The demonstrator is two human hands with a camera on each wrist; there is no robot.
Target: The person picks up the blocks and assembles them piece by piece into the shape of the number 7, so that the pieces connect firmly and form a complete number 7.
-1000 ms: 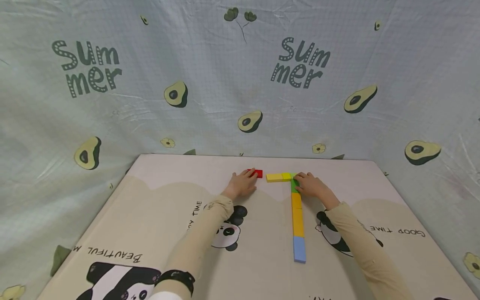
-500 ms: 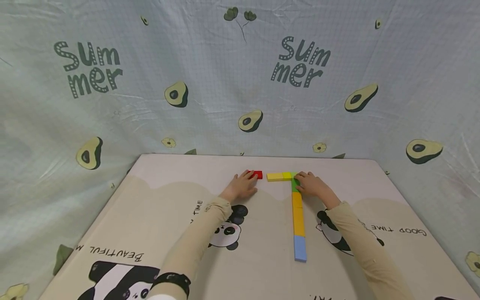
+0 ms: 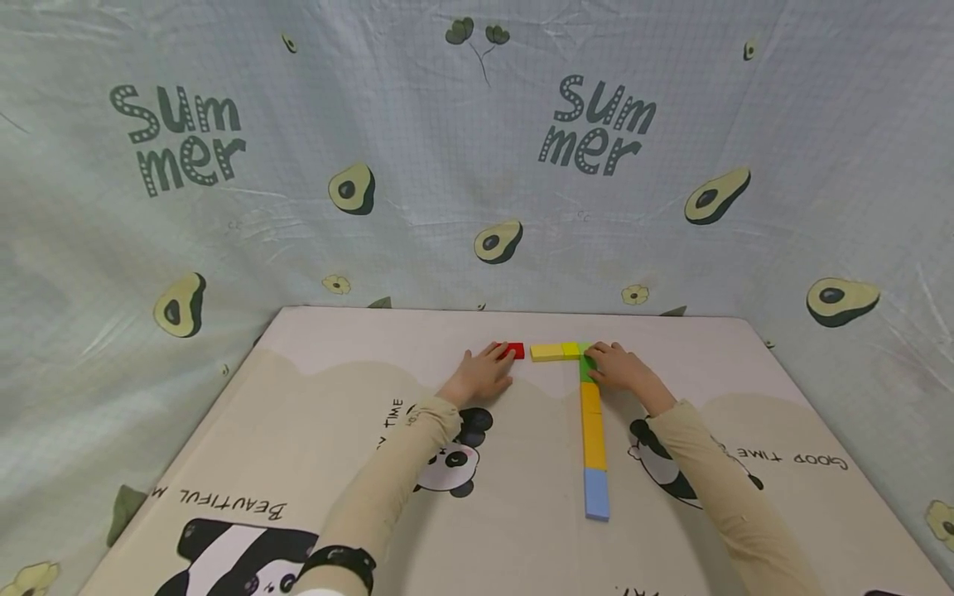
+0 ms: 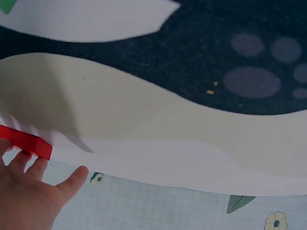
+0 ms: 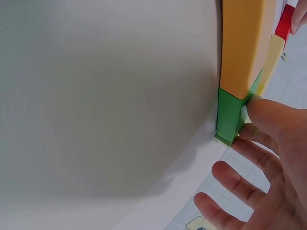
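My left hand lies at the red block, its fingertips touching it and the thumb off it. In the left wrist view, the fingers meet one long side of this red block, with one finger spread away. My right hand rests its thumb and fingertips against the green block at the column's far end. Two fingers stand apart from it. Toward the left hand lie a pale yellow block and a bright yellow block, with a narrow gap before the red one.
From the green block, orange-yellow blocks run toward me and end in a blue block. The panda-printed tabletop meets an avocado-print sheet behind. My left wrist wears a black band.
The red block has slid slightly toward me and a little right under my left fingers. My right hand and the other blocks keep their places.
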